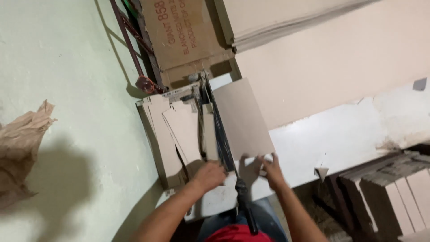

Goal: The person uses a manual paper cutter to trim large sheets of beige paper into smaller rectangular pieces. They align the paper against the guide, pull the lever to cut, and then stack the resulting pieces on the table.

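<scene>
A paper cutter with a long dark blade arm (220, 134) lies on a white table (340, 134). Its black handle (245, 204) points toward me. A grey-beige card sheet (244, 116) rests to the right of the blade. My right hand (271, 169) presses its near edge with fingers spread. My left hand (208, 175) rests on the cut card strips (183, 130) piled to the left of the blade, fingers curled over them.
A brown cardboard box (188, 31) stands behind the cutter beside a dark red metal frame (130, 40). A large stack of beige sheets (286, 22) lies at the back right. Stacked card pieces (398, 192) sit low right. Crumpled brown paper (20, 148) lies left.
</scene>
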